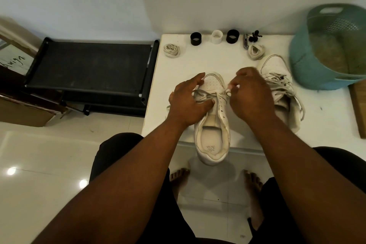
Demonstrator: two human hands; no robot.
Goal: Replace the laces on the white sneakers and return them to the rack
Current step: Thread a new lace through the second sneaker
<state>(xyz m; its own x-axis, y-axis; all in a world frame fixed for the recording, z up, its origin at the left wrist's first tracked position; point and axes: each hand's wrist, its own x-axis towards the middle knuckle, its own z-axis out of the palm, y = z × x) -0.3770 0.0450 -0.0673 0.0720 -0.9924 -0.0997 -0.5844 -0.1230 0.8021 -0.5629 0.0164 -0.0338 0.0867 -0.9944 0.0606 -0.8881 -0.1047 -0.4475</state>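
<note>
A white sneaker [213,136] lies on the white table [217,57], heel toward me and hanging over the front edge. My left hand [188,101] rests on its left side, thumb pressing on the lace [206,96] at the tongue. My right hand [251,95] pinches the same lace near the right eyelets. The second white sneaker [277,69] lies at the right, partly behind my right hand, with its laces loose. Two coiled laces sit further back: one at the left [172,50], one at the right [256,51].
A black shoe rack [89,69] stands on the floor left of the table. A teal plastic basket [326,49] sits at the table's right. Two black rings [195,39] and a white ring [217,36] line the back edge, next to small clips [254,37]. My bare feet are under the table.
</note>
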